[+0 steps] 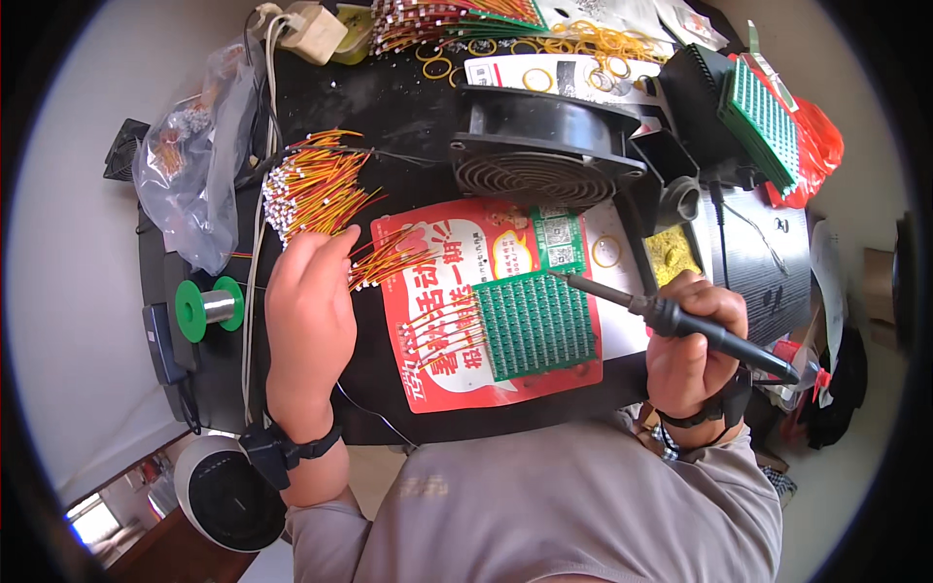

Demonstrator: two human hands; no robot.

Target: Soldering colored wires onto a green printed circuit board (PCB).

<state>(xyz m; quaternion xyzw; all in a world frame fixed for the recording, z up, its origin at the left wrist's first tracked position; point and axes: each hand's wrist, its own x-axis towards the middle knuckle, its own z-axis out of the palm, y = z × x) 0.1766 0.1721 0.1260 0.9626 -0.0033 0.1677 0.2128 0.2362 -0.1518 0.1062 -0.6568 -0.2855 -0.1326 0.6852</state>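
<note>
The green circuit board (539, 325) lies flat on a red sheet (413, 364), probably there to shield the bench (379, 109), with thin wires (442, 330) along its left edge. The right grip (695, 340) is closed round the soldering iron (671, 316) like a pen, likely so the fingers sit clear of the metal end; its tip is over the board's top edge, contact unclear. The left grip (311, 321) curls beside a pile of wires (321, 180); I cannot tell whether it pinches any. Beyond, a fan (544, 131) stands near the board, perhaps for fumes
</note>
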